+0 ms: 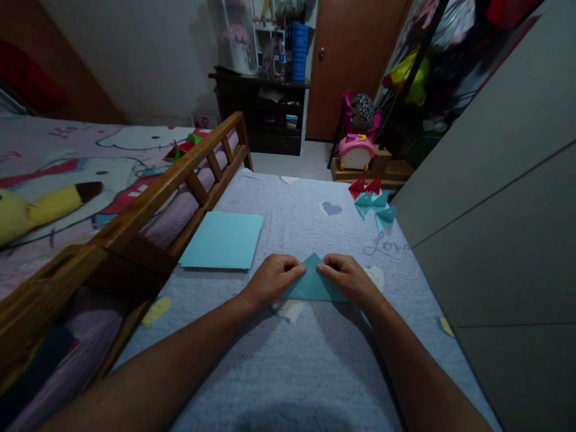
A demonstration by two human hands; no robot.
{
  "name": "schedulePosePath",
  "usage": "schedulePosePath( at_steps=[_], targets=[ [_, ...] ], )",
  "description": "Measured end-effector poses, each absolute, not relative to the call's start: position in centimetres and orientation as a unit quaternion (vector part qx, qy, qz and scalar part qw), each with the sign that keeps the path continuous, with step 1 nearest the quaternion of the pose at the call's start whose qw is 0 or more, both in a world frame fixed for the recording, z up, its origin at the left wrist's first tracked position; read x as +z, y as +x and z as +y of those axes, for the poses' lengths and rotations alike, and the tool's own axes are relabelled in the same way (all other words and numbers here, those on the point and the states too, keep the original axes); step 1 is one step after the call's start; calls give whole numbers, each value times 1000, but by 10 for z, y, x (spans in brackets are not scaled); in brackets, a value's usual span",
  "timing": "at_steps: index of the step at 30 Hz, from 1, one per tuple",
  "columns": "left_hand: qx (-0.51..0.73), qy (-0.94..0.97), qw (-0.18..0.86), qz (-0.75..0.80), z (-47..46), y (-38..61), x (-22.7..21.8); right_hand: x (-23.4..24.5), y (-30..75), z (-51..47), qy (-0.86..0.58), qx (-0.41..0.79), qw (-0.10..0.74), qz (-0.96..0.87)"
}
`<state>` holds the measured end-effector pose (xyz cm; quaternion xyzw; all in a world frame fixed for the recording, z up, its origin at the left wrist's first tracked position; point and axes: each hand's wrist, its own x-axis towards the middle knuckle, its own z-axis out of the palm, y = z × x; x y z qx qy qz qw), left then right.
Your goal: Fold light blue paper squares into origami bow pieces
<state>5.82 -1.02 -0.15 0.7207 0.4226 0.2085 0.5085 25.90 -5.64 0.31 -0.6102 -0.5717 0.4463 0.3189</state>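
Observation:
A teal paper folded into a triangle (312,282) lies on the grey-blue bedspread (292,360) in front of me. My left hand (272,279) presses on its left half, fingers curled and pinching the edge. My right hand (348,277) pins the right half the same way. Both hands meet near the triangle's top point.
A stack of flat teal sheets (222,240) lies to the left. Several folded red and teal paper pieces (373,203) sit at the far right edge. A wooden bed rail (180,180) runs along the left; a grey wardrobe (495,210) stands at the right.

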Motion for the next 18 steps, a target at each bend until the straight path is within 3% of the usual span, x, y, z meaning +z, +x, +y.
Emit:
schedulePosePath(
  at_steps=[18],
  targets=[
    [197,729,504,420,-9,59,2,6,258,-57,-609,444,315,-576]
  ],
)
